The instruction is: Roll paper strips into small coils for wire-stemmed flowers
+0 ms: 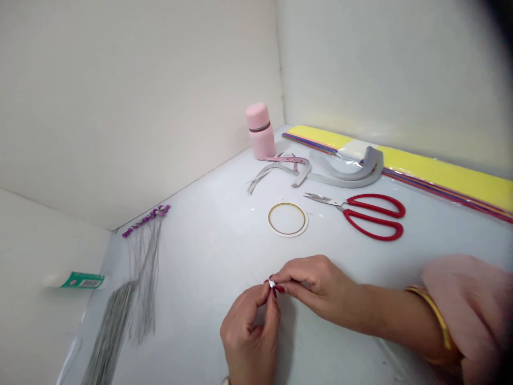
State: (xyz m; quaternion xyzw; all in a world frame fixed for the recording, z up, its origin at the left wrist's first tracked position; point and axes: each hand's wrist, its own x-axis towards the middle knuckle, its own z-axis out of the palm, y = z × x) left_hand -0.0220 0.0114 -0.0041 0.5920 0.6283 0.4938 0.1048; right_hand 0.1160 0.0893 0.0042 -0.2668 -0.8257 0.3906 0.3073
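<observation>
Fingertips meet at the lower middle of the head view, around a small white piece (272, 284) that is mostly hidden, so its kind cannot be made out. My left hand (252, 326) pinches it from below, thumb and forefinger closed. From the right, my right hand (318, 286) grips it too in a closed pinch. Just beyond the hands lies a thin roll of white tape (276, 231) with a yellowish inner ring. Red-handled scissors (352, 206) rest to its right, blades pointing left and slightly parted.
Thin grey wires (114, 326) lie at left, with purple-tipped wires (150, 216) beside them. A green-and-white tube (82, 279) is at the left edge. Behind stand a pink bottle (261, 136), curled grey strips (352, 179), pink-patterned strips (288, 159) and packed coloured sheets (433, 168). Walls border the table.
</observation>
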